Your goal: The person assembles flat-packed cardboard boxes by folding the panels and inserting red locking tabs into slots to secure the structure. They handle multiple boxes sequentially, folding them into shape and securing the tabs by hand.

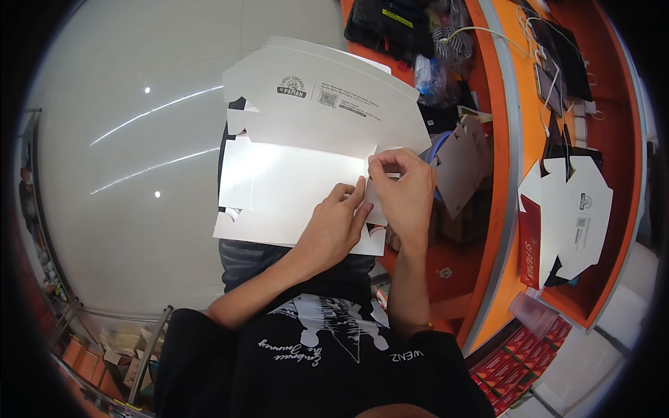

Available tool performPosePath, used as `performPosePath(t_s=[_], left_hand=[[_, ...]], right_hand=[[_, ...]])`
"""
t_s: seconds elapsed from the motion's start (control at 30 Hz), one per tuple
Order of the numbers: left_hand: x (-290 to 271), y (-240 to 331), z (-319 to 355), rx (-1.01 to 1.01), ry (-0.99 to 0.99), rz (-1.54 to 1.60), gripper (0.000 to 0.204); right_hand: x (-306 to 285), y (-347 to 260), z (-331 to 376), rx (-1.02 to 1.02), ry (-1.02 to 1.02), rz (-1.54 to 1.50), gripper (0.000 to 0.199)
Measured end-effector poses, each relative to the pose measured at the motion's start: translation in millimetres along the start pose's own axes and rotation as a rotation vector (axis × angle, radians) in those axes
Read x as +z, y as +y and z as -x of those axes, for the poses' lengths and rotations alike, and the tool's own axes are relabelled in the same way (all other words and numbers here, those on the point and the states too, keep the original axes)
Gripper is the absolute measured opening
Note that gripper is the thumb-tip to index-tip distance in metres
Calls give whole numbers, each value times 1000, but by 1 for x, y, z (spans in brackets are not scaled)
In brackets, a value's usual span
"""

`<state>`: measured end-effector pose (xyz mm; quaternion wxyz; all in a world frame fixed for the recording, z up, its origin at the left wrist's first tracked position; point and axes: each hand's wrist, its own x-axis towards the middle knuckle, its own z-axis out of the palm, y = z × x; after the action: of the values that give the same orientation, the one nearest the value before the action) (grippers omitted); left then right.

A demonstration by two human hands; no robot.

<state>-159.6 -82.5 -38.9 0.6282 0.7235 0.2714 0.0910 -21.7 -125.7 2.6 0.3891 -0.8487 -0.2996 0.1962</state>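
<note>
An unfolded white cardboard box blank (293, 184) with notched edges and dark print on its far panel lies over my lap. At its right side, my right hand (404, 191) pinches a small side flap near the fold, thumb and forefinger together. My left hand (336, 226) is beside it, lower and to the left, with its forefinger and thumb closed at the same flap and its other fingers curled on the panel. The underside of the blank and the fingertips' exact grip are partly hidden.
Right of me stands an orange counter (503, 209) with a lower shelf. Upon it lie another white box blank (575, 216) with a red panel, a phone (548, 90) and cables. A black case (390, 28) and folded cardboard (461, 164) are on the shelf. Red packages (523, 366) sit lower right.
</note>
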Motion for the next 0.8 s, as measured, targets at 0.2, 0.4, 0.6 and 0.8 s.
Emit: performPosePath(t_s=[0.2,0.4,0.6,0.8], left_hand=[[1,1,2,-12,-4,-38,46],[3,-1,2,39,26,-59,46],[4,-1,3,44,31,-60,45],[6,-5,3,47,40,-39,44]], right_hand=[[-11,-2,-7,138,-69,80,17],[-8,-4,-5,144,-57,32,18],[-6,-6,6,85,-25,-22,14],[-7,-9,14,89,-33,-75,14]])
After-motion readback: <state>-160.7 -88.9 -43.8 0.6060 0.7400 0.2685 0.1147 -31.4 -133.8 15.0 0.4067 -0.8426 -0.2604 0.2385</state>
